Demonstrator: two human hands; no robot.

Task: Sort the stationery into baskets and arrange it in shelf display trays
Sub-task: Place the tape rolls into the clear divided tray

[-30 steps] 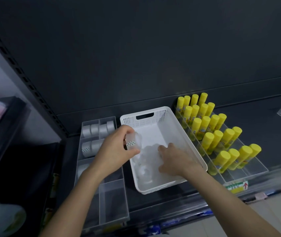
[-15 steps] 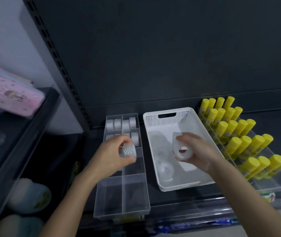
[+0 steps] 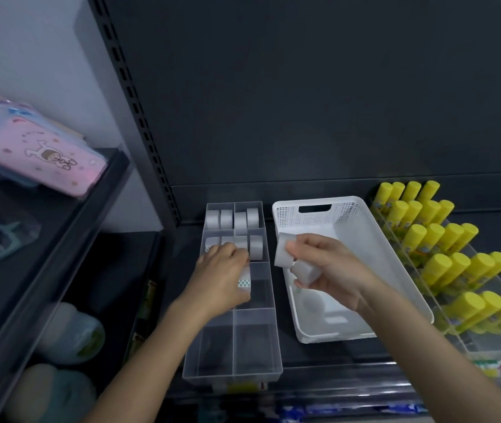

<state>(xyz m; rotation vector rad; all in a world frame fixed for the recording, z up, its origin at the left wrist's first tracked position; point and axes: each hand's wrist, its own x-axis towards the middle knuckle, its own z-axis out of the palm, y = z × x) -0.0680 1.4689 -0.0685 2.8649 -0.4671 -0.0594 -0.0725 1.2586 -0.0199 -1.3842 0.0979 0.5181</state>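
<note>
A clear divided display tray (image 3: 255,374) stands on the dark shelf, with several white tape rolls (image 3: 240,219) upright in its two back rows. My left hand (image 3: 221,276) is down in the tray's third row and holds a tape roll (image 3: 244,280) with a green-dotted label. Right of the tray sits a white perforated basket (image 3: 395,270) with a few tape rolls left in it (image 3: 313,303). Above the basket's left side my right hand (image 3: 331,267) grips two white tape rolls (image 3: 284,251).
A clear stepped rack of yellow glue sticks (image 3: 444,245) fills the shelf to the right. A slotted shelf upright (image 3: 139,117) stands left of the tray. Beyond it, a pink pencil case (image 3: 38,154) lies on an upper side shelf, and round packs (image 3: 72,334) sit below.
My left hand has lowered its labelled roll into the tray's third row. My right hand has lifted from the basket and now grips two rolls. The view has swung left.
</note>
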